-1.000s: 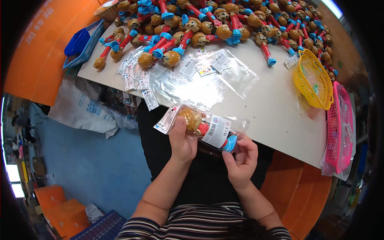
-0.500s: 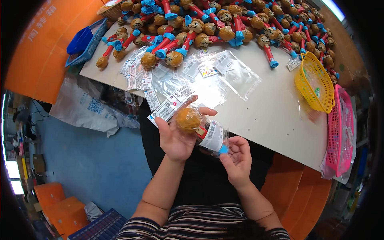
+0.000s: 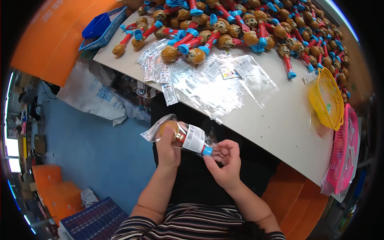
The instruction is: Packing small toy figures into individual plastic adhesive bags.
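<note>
A figure toy [image 3: 195,139] with a round brown head, a red body and a blue base lies tilted inside a clear plastic bag over my lap. A white barcode label wraps round its middle. My left hand [image 3: 167,150] is closed round the head end, its thumb across the front of the head. At the blue base, the curled fingers and thumb of my right hand [image 3: 227,163] close on the bag's end. The bag's other end, by my left hand, sticks out past the head.
A big heap of similar unbagged figures [image 3: 250,38] covers the table's far side. Nearer lie clear bags [image 3: 228,98] and small printed cards [image 3: 154,66]. A blue basket [image 3: 105,34] stands at the left; a yellow basket [image 3: 326,98] and a pink basket [image 3: 343,154] sit at the right.
The bagged figure has come back from the table edge, lower and to the left. My left hand has gone from an open palm under the head to a grip with the thumb over it.
</note>
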Demonstrator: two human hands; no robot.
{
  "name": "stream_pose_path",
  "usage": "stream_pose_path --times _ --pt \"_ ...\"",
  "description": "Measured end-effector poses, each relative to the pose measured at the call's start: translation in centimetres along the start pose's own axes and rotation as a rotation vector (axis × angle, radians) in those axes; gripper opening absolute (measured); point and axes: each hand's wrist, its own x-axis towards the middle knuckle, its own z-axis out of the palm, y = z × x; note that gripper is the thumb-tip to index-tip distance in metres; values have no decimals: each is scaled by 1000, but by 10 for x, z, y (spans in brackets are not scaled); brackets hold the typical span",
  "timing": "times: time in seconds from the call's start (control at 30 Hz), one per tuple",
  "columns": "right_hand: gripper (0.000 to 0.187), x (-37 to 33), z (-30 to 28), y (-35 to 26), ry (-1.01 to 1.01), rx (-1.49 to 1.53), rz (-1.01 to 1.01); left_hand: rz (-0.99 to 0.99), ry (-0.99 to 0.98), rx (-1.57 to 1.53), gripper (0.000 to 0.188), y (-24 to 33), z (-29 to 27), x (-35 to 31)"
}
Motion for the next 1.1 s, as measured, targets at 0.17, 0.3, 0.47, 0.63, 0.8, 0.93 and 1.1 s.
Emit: stream_pose_path --times 0.17,0.3,0.47,0.63,0.8,0.93,1.1 --pt "58 14 23 16 -232 -128 19 23 -76 -202 36 24 -48 5" --pt "68 22 17 13 -286 -232 97 208 175 -256 31 64 -108 53" --pt "43 28 4 10 -192 -357 186 58 46 -191 38 66 -179 195" --pt "25 25 4 8 -270 -476 173 -45 594 346 40 30 -229 248" --pt "20 12 -7 -3 -192 -550 177 311 642 346 23 48 -132 158" --pt "12 25 -12 -36 -222 -658 -42 510 205 596 12 73 -31 95" --pt "24 37 -21 -77 -7 -512 -79 85 -407 242 23 42 85 54"
